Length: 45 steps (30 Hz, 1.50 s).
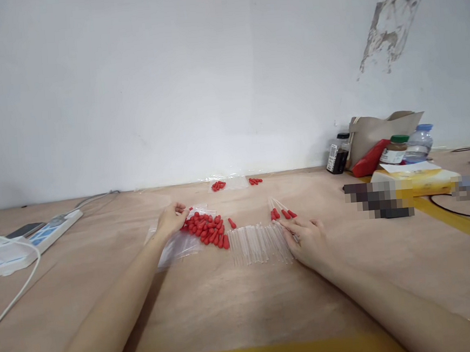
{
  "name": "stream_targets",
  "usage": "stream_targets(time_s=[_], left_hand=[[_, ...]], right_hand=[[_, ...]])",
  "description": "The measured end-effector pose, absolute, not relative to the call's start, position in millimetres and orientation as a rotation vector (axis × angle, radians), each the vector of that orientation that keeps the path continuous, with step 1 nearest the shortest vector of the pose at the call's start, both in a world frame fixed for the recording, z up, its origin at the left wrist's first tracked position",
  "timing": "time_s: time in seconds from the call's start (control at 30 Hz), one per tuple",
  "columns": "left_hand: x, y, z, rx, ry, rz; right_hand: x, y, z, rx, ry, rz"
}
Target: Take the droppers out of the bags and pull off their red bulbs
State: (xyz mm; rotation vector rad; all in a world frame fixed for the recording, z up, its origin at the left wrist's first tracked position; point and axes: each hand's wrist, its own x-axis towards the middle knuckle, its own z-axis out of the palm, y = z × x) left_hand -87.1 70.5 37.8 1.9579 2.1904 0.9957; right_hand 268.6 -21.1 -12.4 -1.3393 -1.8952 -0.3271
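Observation:
My left hand (173, 219) is at the left end of a pile of red rubber dropper bulbs (209, 229), its fingers pinched on one red bulb. Under and beside the pile lies a clear plastic bag (179, 248). A row of thin clear dropper tubes (256, 245) lies to the right of the pile. At the row's right end, my right hand (305, 238) has thumb and fingers closed around a clear tube, partly hidden by the fingers. Just beyond it lie several droppers (282, 214) with red bulbs fitted on their tubes. One loose bulb (232, 223) lies apart from the pile.
Toward the wall lies a clear bag (235, 183) with red-bulbed droppers. A white power strip (40, 240) with cables is on the left. To the right stand a dark bottle (338, 154), a green-lidded jar (395, 151), a water bottle (419, 142) and a yellow tissue pack (426, 180).

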Motion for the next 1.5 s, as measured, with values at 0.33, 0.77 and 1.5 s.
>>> stream_targets(time_s=[0.33, 0.77, 1.5], left_hand=[[-75.4, 66.3, 34.0, 2.123, 2.317, 1.156], [18.4, -31.9, 15.5, 3.086, 1.130, 1.422], [15.1, -26.8, 6.9, 2.862, 1.196, 1.336]], right_hand=[[261.5, -28.3, -12.9, -1.318, -1.937, -0.419], [258.4, -37.4, -10.5, -1.310, -1.946, -0.269], [306.8, 71.5, 16.7, -1.743, -1.820, 0.308]])
